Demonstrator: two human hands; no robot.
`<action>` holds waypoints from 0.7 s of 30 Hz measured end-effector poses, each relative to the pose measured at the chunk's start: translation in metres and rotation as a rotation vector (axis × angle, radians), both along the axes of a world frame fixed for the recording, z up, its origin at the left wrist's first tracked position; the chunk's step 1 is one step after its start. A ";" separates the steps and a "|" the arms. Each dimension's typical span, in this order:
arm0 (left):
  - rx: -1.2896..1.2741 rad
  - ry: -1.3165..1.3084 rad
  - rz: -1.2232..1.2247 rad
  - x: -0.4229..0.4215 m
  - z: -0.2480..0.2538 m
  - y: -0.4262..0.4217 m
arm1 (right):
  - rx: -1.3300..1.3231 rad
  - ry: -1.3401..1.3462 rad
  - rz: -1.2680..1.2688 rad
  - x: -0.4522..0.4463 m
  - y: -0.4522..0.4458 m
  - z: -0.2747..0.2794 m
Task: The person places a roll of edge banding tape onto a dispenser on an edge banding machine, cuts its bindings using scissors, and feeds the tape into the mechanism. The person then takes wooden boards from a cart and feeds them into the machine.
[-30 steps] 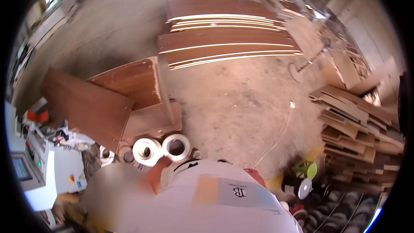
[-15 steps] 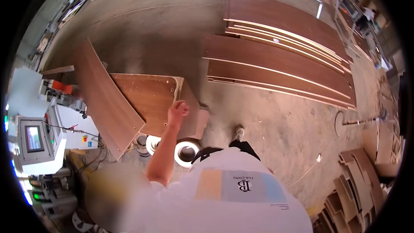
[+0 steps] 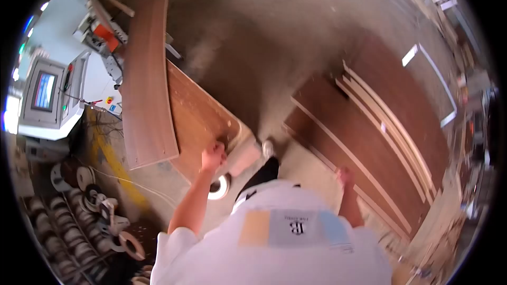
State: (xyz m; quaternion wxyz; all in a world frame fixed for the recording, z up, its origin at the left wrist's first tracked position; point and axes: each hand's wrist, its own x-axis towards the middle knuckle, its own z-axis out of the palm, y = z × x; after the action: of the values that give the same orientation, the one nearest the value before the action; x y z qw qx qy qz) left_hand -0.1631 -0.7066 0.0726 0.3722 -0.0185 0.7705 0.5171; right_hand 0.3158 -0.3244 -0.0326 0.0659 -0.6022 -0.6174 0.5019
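Note:
My left hand [image 3: 214, 155] is above the near right end of a worn wooden work table [image 3: 200, 111], fingers curled in loosely and nothing visible in them. Across the table's left side lies a long brown board [image 3: 148, 84]. My right hand [image 3: 346, 176] hangs at my right side, in line with the edge of a stack of brown panels [image 3: 348, 126]. It is smeared by motion, so its fingers cannot be made out, and I cannot tell whether it touches the panels.
A machine with a control screen [image 3: 44, 91] stands at the left. Rolls of edging tape [image 3: 58, 227] fill a rack at lower left. A white roll [image 3: 218, 187] lies by the table's near end. More panels [image 3: 401, 105] are stacked at the right.
The view has swung round, bringing the machine and board higher and the panel stacks lower right. My right hand has come into view. My left hand remains over the table's near end.

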 end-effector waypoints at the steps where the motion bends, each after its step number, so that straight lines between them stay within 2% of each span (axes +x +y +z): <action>1: -0.012 0.014 0.009 -0.005 -0.006 0.004 | -0.006 -0.213 0.156 -0.019 0.015 -0.021; 3: -0.007 -0.076 0.053 -0.012 0.008 0.009 | -1.144 0.782 -0.064 -0.019 0.049 -0.104; 5: -0.030 -0.139 0.088 -0.008 0.017 0.005 | -0.473 -0.083 0.303 -0.100 0.021 -0.035; 8: -0.076 -0.111 0.089 -0.006 0.025 0.008 | -0.450 -0.149 0.587 -0.155 0.055 -0.023; 11: -0.112 -0.103 0.089 -0.008 0.035 0.011 | -0.328 -0.136 0.495 -0.213 0.094 0.007; 13: -0.109 -0.103 0.116 -0.007 0.032 0.009 | -0.375 -0.084 0.509 -0.252 0.120 0.019; 15: -0.104 -0.100 0.145 -0.006 0.034 0.010 | -0.481 -0.027 0.536 -0.287 0.155 0.001; 18: -0.089 -0.075 0.223 -0.004 0.036 0.011 | -0.464 0.106 0.603 -0.341 0.180 -0.021; 20: -0.075 -0.069 0.257 -0.005 0.038 0.012 | -0.139 0.166 1.041 -0.384 0.202 -0.056; 21: -0.072 -0.069 0.271 -0.004 0.037 0.012 | -0.110 0.129 1.118 -0.401 0.203 -0.051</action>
State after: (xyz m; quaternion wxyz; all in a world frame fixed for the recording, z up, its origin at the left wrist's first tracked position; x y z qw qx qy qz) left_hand -0.1668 -0.6945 0.1099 0.3242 -0.1536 0.7658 0.5337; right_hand -0.0855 -0.1210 -0.0840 -0.2038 -0.1543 -0.8100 0.5278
